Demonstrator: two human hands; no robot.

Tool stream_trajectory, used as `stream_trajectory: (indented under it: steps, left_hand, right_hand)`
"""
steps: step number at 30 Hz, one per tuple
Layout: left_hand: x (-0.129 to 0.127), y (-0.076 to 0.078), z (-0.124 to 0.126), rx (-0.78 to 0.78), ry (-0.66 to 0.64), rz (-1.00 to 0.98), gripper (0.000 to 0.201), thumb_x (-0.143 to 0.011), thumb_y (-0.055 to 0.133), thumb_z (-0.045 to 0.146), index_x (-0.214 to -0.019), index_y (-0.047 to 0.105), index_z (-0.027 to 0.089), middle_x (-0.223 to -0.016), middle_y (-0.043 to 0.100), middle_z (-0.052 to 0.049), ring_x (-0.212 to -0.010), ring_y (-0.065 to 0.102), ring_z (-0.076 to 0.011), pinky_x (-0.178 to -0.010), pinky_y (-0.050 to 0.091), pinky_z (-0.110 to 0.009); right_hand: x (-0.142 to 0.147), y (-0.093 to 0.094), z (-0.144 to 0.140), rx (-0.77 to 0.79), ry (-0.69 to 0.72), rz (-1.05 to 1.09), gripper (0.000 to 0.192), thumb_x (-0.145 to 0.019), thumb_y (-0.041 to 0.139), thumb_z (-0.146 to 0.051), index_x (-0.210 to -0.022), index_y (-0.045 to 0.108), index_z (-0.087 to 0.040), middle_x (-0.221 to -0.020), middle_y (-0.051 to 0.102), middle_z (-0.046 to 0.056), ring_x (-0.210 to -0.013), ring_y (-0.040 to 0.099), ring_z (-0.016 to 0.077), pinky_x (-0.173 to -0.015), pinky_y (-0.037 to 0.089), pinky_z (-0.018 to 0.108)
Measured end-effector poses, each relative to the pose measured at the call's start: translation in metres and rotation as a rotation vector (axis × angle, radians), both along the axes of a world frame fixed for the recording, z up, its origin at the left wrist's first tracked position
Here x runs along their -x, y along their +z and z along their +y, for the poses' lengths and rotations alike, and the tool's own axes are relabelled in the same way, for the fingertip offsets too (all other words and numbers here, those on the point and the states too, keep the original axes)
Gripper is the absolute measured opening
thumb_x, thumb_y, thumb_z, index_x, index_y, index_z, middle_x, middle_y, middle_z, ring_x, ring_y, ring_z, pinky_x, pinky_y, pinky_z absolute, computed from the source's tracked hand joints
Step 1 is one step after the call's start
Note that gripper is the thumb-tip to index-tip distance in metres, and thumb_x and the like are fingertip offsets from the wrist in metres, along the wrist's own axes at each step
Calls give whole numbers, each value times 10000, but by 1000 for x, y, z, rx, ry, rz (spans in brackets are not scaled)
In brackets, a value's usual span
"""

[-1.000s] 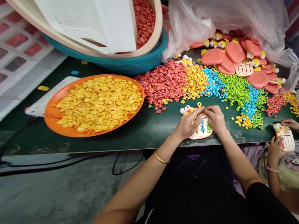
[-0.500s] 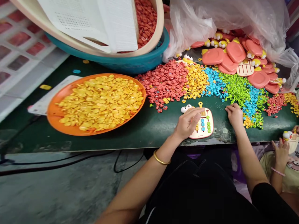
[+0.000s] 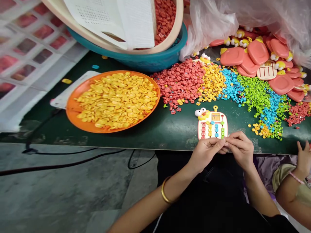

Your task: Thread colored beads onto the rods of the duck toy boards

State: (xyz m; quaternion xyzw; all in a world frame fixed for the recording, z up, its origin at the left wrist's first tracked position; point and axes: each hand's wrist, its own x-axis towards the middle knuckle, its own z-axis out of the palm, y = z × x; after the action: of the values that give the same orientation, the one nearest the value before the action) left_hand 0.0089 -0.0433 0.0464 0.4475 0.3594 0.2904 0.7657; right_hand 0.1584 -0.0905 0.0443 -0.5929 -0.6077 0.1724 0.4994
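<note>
2 hands, left hand (image 3: 206,150) and right hand (image 3: 239,147), fingertips together below toy calculator (image 3: 212,124).

Toy assembly workshop: sorted button heaps (image 3: 255,92), stacked toy shells (image 3: 262,58), parts basins (image 3: 150,60).

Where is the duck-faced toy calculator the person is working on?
In the head view the toy calculator lies flat on the green table, right of centre near its front edge, just beyond both hands and right of the orange tray.
</note>
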Motion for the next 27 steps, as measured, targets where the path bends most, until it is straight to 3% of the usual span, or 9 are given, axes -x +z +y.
stream_trajectory:
  steps: [4, 8, 12, 14, 17, 18, 22, 27]
  left_hand:
    - [-4, -5, 2, 118, 50, -66, 449, -801, 710, 572, -851, 776, 130, -844, 769, -102, -802, 744, -233, -814, 637, -403]
    - [-6, -4, 2, 66, 97, -7, 470, -814, 679, 591, -833, 772, 130, -817, 757, -90, -720, 722, -202, -695, 642, -341]
    - [3, -2, 20, -185, 19, 187, 512, -886, 559, 634, -817, 757, 167, -720, 723, -41, -607, 666, -165, -568, 588, -284]
    - [10, -9, 35, -401, 171, 351, 483, -929, 509, 605, -932, 758, 190, -833, 747, -48, -713, 681, -184, -651, 587, -306]
    - [19, -31, 54, -736, 542, 662, 453, -943, 528, 536, -1202, 681, 197, -1160, 706, -111, -1038, 645, -260, -928, 534, -420]
    - [21, -40, 58, -806, 567, 748, 495, -926, 559, 533, -1278, 633, 193, -1224, 676, -132, -1124, 607, -293, -987, 494, -465]
    - [23, -69, 61, -894, 438, 870, 620, -915, 581, 523, -1429, 486, 189, -1246, 652, -159, -1178, 561, -341, -989, 458, -518]
    - [24, -73, 59, -945, 423, 750, 668, -946, 544, 493, -1504, 369, 170, -1332, 596, -168, -1226, 535, -305, -1042, 449, -478]
  right_hand:
    - [-4, 2, 3, -58, 20, -118, 212, -904, 672, -224, -1062, 778, -318, -864, 679, 37, -715, 647, 147, -595, 551, 269]
    - [-10, 14, 6, 3, 137, -187, 201, -921, 650, -233, -1066, 774, -295, -893, 683, 47, -777, 663, 155, -650, 563, 274]
    - [-27, 10, 30, 63, 207, -186, 171, -926, 646, -295, -1039, 771, -273, -894, 672, 48, -808, 652, 167, -700, 558, 302]
    - [-38, -1, 52, 43, 173, -204, 180, -928, 637, -322, -1021, 773, -250, -890, 663, 51, -786, 634, 162, -676, 542, 295]
    - [-55, -21, 83, 78, 176, -250, 214, -942, 607, -338, -1005, 779, -228, -886, 647, 49, -786, 622, 155, -686, 528, 286]
    - [-59, -26, 91, 105, 203, -260, 222, -947, 599, -342, -1007, 782, -231, -889, 644, 46, -797, 623, 154, -705, 528, 287]
    - [-66, -39, 102, 167, 276, -255, 244, -959, 579, -365, -1029, 785, -255, -910, 651, 37, -846, 632, 158, -765, 527, 295]
    - [-63, -44, 96, 148, 260, -274, 279, -976, 547, -383, -1063, 778, -253, -915, 662, 45, -853, 644, 162, -788, 531, 301]
